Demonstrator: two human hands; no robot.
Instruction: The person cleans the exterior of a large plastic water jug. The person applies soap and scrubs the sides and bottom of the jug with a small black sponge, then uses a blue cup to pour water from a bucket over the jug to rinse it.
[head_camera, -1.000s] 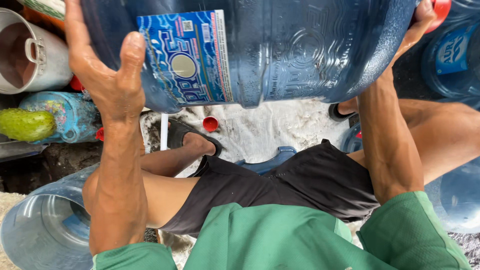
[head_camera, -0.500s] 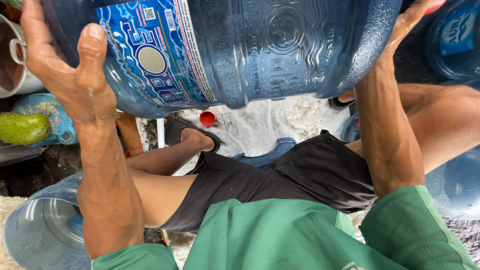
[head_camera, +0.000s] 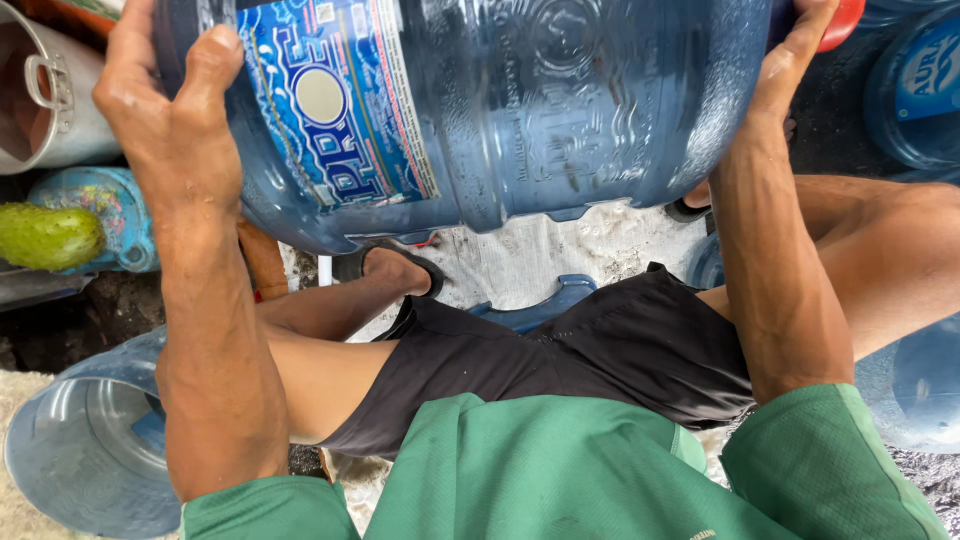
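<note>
The jug, a big blue water bottle, is held up in front of the person, lying on its side with its long axis running left to right. The left hand is clamped on the jug's labelled base end, thumb across the wall. The right hand presses flat against the neck end, by the red cap, fingers spread rather than curled. Both hands sit equally close, one at each end. Below the jug are the person's knees; left of it stand a metal pot and a green fruit, and another empty jug lies lower left.
</note>
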